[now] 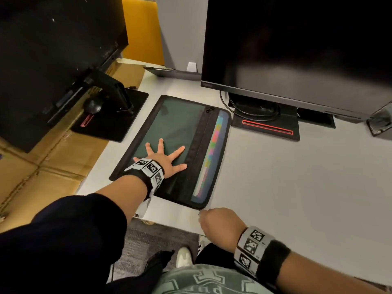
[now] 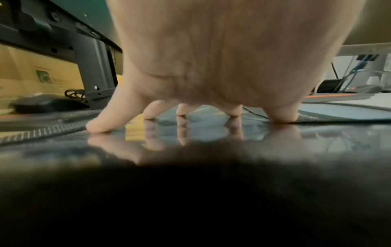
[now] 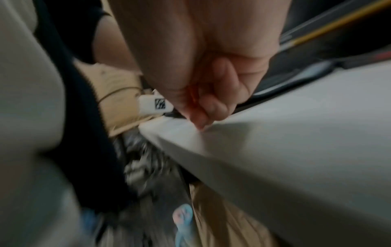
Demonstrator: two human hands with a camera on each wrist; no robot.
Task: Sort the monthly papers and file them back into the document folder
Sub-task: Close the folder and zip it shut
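A dark document folder with a black zip border lies flat on the white desk. Coloured index tabs show through its right side. My left hand presses flat on the folder's cover with its fingers spread; the left wrist view shows the fingertips resting on the glossy cover. My right hand is at the folder's near right corner, fingers curled, pinching the small zipper pull. In the blurred right wrist view the thumb and fingers are pinched together just above the desk.
A dark monitor stands behind the folder at the right, its base close to the folder's far corner. A second monitor and stand sit on cardboard at the left. The desk's front edge lies just below the folder.
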